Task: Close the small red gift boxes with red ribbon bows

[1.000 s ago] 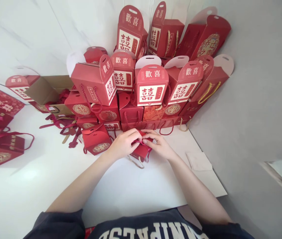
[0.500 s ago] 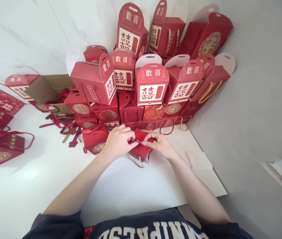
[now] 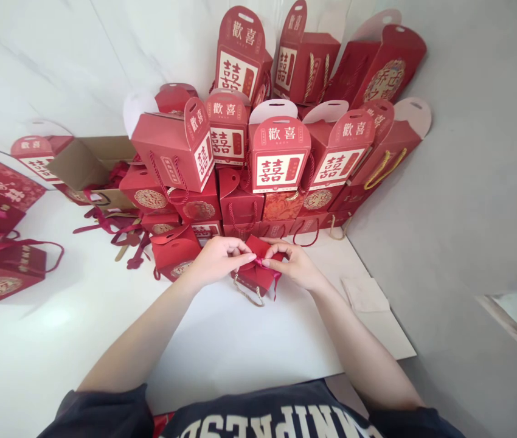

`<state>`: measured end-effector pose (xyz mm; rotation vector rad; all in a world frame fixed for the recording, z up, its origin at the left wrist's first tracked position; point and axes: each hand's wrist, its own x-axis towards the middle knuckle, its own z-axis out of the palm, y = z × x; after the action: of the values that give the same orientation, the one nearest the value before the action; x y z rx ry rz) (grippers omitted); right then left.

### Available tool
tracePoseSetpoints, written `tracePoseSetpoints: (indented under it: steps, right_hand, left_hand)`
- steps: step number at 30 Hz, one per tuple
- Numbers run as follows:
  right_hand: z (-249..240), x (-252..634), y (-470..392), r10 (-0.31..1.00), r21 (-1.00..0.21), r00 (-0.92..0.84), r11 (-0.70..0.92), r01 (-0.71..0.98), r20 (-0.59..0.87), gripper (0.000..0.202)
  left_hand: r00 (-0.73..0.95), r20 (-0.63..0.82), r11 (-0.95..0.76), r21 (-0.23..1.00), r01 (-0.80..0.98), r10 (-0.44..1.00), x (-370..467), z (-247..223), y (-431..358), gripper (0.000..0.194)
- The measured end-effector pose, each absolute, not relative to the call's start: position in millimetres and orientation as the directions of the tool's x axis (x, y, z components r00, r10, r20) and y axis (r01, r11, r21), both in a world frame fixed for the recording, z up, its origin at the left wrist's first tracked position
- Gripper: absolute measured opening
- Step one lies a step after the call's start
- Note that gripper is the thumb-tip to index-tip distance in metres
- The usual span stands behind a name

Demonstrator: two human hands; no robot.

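A small red gift box (image 3: 258, 283) with a cord handle (image 3: 247, 294) stands on the white table. On its top lies a shiny magenta ribbon (image 3: 277, 277), one end trailing down the right side. My left hand (image 3: 222, 258) pinches the ribbon from the left between thumb and fingers. From the right, my right hand (image 3: 292, 263) closes thumb and forefinger on the same ribbon. Both fingertips nearly meet over the box, hiding the middle of the ribbon. Close to my left hand is another red box (image 3: 171, 252) with a gold emblem.
Stacked red gift boxes (image 3: 279, 161) rise against the wall behind my hands. An open brown carton (image 3: 76, 164) stands left, with loose ribbons (image 3: 121, 234) in front. More red boxes (image 3: 7, 274) sit far left. A pale cloth (image 3: 365, 295) lies near the table's right edge.
My left hand has turned and flattened slightly, its thumb and fingers now stretched toward the ribbon. My right hand stays nearly in place. The box has barely shifted.
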<state>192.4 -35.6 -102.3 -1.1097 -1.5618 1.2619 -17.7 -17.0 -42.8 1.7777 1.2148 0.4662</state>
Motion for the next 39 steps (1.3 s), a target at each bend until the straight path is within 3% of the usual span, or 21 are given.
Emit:
tracePoseSetpoints:
  steps: [7, 15, 18, 23, 32, 39]
  right_hand:
    - [-95.2, 208.7, -38.8, 0.950, -0.984, -0.308, 0.097, 0.150, 0.047, 0.019]
    - [-91.4, 227.4, -41.2, 0.926, -0.953, -0.371, 0.170, 0.252, 0.067, 0.016]
    - [-92.8, 225.6, -40.9, 0.921, -0.968, -0.380, 0.168, 0.185, 0.087, 0.017]
    - [-92.2, 219.4, -40.7, 0.922, -0.949, -0.353, 0.242, 0.200, 0.160, 0.022]
    - [-86.0, 210.4, -45.5, 0.807, -0.718, -0.400, 0.578, 0.388, 0.434, 0.012]
    - [-86.9, 209.9, -43.4, 0.816, -0.673, -0.404, 0.573, 0.467, 0.414, 0.006]
  left_hand:
    - [0.443, -0.192, -0.125, 0.795, 0.593, 0.876, -26.0, -36.4, -15.1, 0.023]
    - [0.385, -0.070, -0.291, 0.536, 0.792, 0.920, -28.5, -34.9, -18.6, 0.015]
    - [0.524, 0.004, -0.437, 0.557, 0.706, 0.852, -30.0, -33.3, -17.8, 0.024]
    - [0.785, -0.070, -0.582, 0.631, 0.513, 0.616, -38.3, -22.1, -16.0, 0.035]
    - [0.722, -0.012, -0.604, 0.538, 0.587, 0.691, -46.8, -16.1, -16.6, 0.024]
    - [0.712, 0.055, -0.663, 0.421, 0.620, 0.700, -43.2, -25.3, -14.4, 0.017]
